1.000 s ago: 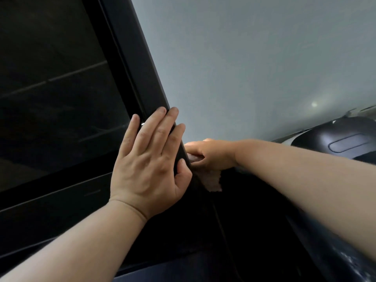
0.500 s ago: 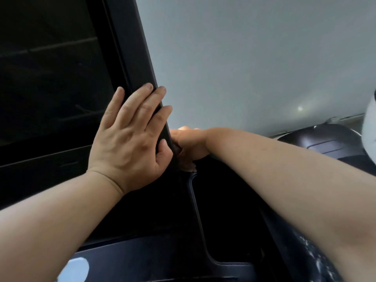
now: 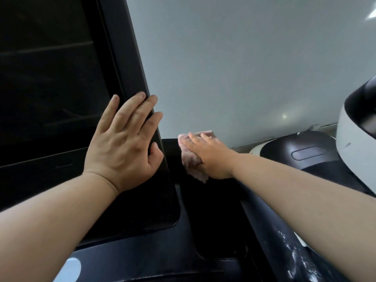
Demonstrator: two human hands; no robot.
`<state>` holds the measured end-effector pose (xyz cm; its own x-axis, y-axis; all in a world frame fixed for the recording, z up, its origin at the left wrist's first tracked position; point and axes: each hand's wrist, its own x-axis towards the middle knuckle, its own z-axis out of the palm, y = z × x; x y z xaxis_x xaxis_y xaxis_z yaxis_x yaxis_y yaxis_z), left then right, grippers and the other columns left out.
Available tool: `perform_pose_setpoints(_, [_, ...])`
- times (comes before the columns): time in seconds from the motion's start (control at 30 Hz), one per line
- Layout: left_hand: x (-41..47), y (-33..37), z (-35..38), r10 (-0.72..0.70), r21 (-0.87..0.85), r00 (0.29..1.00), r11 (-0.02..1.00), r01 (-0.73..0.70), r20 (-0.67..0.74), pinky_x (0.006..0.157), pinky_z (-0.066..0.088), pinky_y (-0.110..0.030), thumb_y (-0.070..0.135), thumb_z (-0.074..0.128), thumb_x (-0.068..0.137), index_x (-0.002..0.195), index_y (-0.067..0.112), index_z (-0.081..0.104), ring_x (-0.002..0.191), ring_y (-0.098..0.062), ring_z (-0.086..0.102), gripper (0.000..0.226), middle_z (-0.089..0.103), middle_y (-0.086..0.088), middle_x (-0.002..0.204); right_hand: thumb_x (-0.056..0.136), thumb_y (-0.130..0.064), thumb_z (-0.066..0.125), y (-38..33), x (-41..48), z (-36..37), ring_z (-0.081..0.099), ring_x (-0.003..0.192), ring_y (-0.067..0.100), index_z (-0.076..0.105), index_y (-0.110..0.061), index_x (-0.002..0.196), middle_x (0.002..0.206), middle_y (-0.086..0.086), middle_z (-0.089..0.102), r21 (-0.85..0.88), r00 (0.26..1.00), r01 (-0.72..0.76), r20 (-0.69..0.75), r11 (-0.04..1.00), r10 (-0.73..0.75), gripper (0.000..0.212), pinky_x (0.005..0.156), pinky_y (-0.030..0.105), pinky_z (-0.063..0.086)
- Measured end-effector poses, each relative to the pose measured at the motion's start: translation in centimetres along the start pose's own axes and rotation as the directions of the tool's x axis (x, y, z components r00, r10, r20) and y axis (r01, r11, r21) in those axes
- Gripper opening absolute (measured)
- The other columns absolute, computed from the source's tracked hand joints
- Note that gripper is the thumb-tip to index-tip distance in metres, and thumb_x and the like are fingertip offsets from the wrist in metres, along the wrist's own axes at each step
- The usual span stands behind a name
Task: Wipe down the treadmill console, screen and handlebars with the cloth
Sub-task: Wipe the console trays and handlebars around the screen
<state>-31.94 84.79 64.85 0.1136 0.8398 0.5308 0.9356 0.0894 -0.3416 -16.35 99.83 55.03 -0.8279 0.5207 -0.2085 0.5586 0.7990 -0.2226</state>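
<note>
The left hand (image 3: 124, 143) rests flat against the screen (image 3: 50, 88). The right hand (image 3: 211, 157), fingers straight, presses the cloth (image 3: 191, 159), which looks soft and limp and is probably best bunched under the palm.

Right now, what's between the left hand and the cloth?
Head view: between left hand and cloth, only the screen bezel edge and a bare strip of console.
</note>
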Motion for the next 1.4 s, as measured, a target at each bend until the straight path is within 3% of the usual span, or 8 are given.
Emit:
perform_pose_setpoints(0.13, [0.2,-0.3,0.2,0.020,-0.013,1.000,1.000,-0.020,0.004,0.119,0.012,-0.048,0.031,0.045,0.079,0.127,0.006,0.059,0.140,-0.026,0.027,0.056,0.044,-0.011,0.146,0.083,-0.030,0.051,-3.9,4.5,-2.0,0.024,0.140,0.028,0.026,-0.040,0.143,0.154,0.000,0.026,0.073,0.985,0.163,0.042,0.984,-0.166,0.065,0.111,0.048,0.025])
perform_pose_setpoints(0.23, [0.1,-0.5,0.3,0.022,-0.012,1.000,1.000,-0.022,-0.011,0.119,0.013,-0.048,0.030,0.046,0.079,0.127,0.006,0.059,0.139,-0.026,0.027,0.055,0.044,-0.011,0.145,0.080,-0.034,0.051,-4.3,5.5,-2.9,0.062,0.094,0.024,0.041,-0.048,0.096,0.102,-0.004,0.060,0.300,0.995,0.058,0.056,0.952,-0.078,0.023,0.077,0.039,0.052])
perform_pose_setpoints(0.4, [0.0,-0.4,0.2,0.026,-0.016,1.000,1.000,-0.025,0.012,0.120,0.009,-0.045,0.031,0.045,0.080,0.128,0.006,0.057,0.140,-0.025,0.026,0.056,0.043,-0.011,0.146,0.073,-0.058,0.061,-3.0,3.5,-1.4,0.039,0.126,0.029,0.021,-0.046,0.140,0.140,-0.005,0.041,0.127,0.995,-0.099,-0.019,0.987,0.102,0.079,0.099,0.047,0.033])
perform_pose_setpoints(0.57, [-0.2,-0.3,0.2,0.041,-0.025,0.999,0.999,-0.041,-0.006,0.120,0.007,-0.045,0.029,0.043,0.082,0.128,0.005,0.058,0.140,-0.026,0.025,0.054,0.044,-0.011,0.145,0.079,-0.061,0.058,-0.7,-0.4,0.1,0.028,0.135,0.033,0.004,-0.028,0.151,0.152,0.002,0.026,0.120,0.945,-0.320,-0.028,0.940,0.325,0.095,0.106,0.049,0.029])
perform_pose_setpoints(0.8, [-0.6,-0.8,0.5,0.256,-0.061,0.963,0.963,-0.262,-0.088,0.118,0.014,-0.049,0.017,0.043,0.088,0.098,0.008,0.071,0.126,-0.022,0.048,0.031,0.069,-0.004,0.109,0.074,-0.056,0.062,-0.7,-8.4,2.0,0.035,0.127,0.036,0.010,-0.017,0.147,0.140,0.012,0.034,0.210,0.746,-0.654,0.027,0.726,0.665,0.098,0.097,0.049,0.037])
perform_pose_setpoints(1.03, [-1.7,1.1,1.0,0.433,-0.088,0.900,0.900,-0.428,0.048,0.106,0.029,-0.037,0.017,0.049,0.079,0.068,0.016,0.061,0.082,-0.026,0.062,0.016,0.061,-0.002,0.070,0.064,-0.050,0.068,-2.5,-9.7,3.2,0.046,0.117,0.032,0.031,-0.016,0.128,0.124,0.009,0.045,0.223,0.540,-0.821,0.003,0.525,0.842,0.081,0.086,0.044,0.044])
perform_pose_setpoints(1.23, [-2.6,2.4,2.2,0.473,-0.105,0.871,0.881,-0.462,0.131,0.101,0.031,-0.036,0.022,0.052,0.080,0.064,0.018,0.056,0.072,-0.025,0.058,0.017,0.053,0.000,0.065,0.056,-0.051,0.077,-0.4,-3.9,0.5,0.045,0.118,0.033,0.025,-0.024,0.135,0.126,0.006,0.045,0.196,0.852,-0.514,0.005,0.835,0.523,0.098,0.088,0.042,0.044])
perform_pose_setpoints(1.4, [-2.3,2.7,1.9,0.461,-0.054,0.877,0.887,-0.458,0.135,0.098,0.033,-0.036,0.026,0.046,0.082,0.063,0.018,0.057,0.072,-0.025,0.058,0.024,0.054,0.000,0.064,0.055,-0.049,0.076,0.1,-3.6,0.9,0.045,0.119,0.033,0.022,-0.030,0.141,0.128,0.005,0.046,0.262,0.860,-0.485,-0.029,0.834,0.509,0.103,0.091,0.042,0.045])
